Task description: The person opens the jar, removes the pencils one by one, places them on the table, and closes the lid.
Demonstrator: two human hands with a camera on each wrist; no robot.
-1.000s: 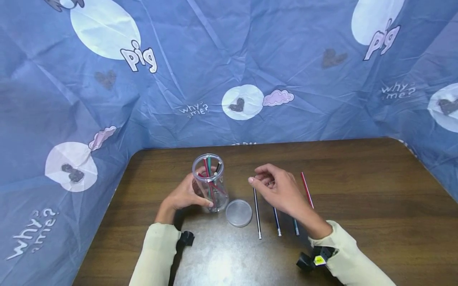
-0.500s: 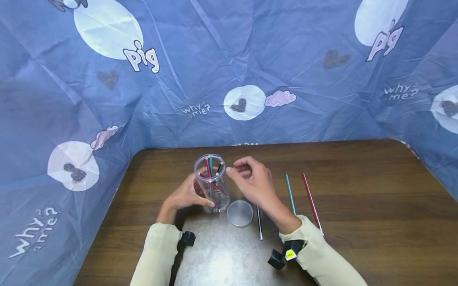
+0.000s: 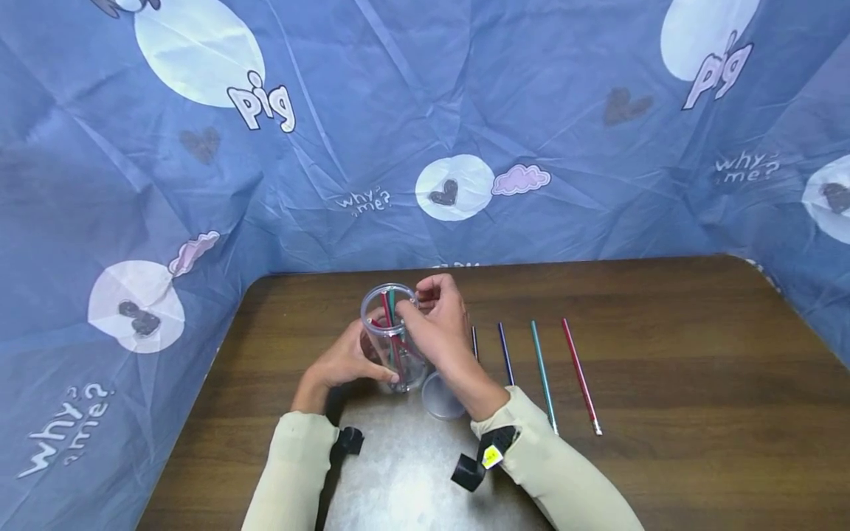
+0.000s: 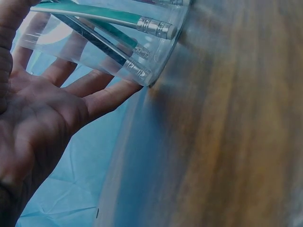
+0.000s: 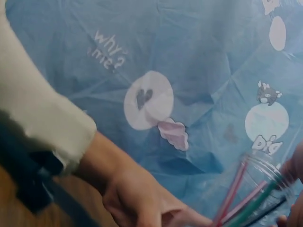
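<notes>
My left hand [image 3: 341, 361] grips a clear plastic jar [image 3: 412, 369], its thumb across the front and fingers behind. Inside lean several pencils; a red pencil [image 3: 386, 304] and a green pencil [image 4: 94, 14] show, along with a dark pencil [image 4: 99, 40]. Silver ferrules rest toward the jar's bottom in the left wrist view. My right hand [image 3: 438, 321] is at the jar's rim, thumb and fingers bent near the pencil tops. Whether it pinches a dark pencil [image 5: 270, 211] is unclear. Below this hand lies a round clear lid [image 3: 438, 398], partly covered.
Right of the jar, a black pencil [image 3: 474, 341], a dark blue pencil [image 3: 505, 350], a teal pencil [image 3: 541, 361] and a red pencil [image 3: 580, 369] lie spaced apart on the wooden table [image 3: 697, 369]. A blue printed cloth [image 3: 564, 243] hangs behind the table.
My right hand has moved left from above the loose pencils to the jar's rim, uncovering the blue and teal pencils and covering part of the lid. The left hand keeps holding the jar.
</notes>
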